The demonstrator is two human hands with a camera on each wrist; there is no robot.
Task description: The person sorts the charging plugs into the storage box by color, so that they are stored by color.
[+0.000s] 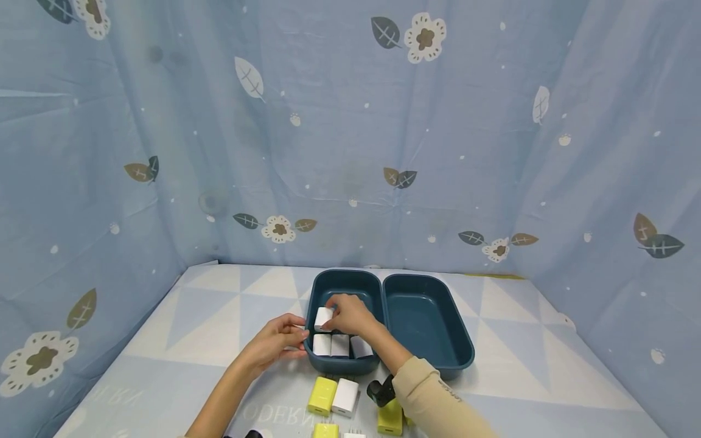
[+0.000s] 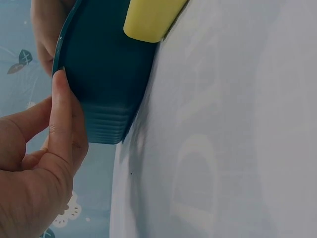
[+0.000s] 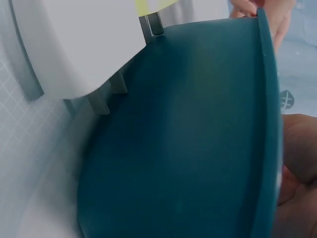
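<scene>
In the head view my right hand (image 1: 349,313) reaches into the left dark teal bin (image 1: 350,367) and pinches a white plug-in charger (image 1: 323,318) near its left wall. Along the front of that bin stand other white chargers (image 1: 339,345), side by side. My left hand (image 1: 276,342) is at the bin's left side, fingers fairly straight and touching the outer wall and rim. The left wrist view has a fingertip of the left hand (image 2: 54,148) right at the rim. In the right wrist view the bin's wall hides much of the right hand (image 3: 299,178).
To the right stands a second teal bin (image 1: 424,322). In front of the bins lie a yellow charger (image 1: 322,395), a white charger (image 1: 345,396), another yellow one (image 1: 390,418) and more at the lower edge. A blue patterned curtain (image 1: 350,134) closes the back and sides.
</scene>
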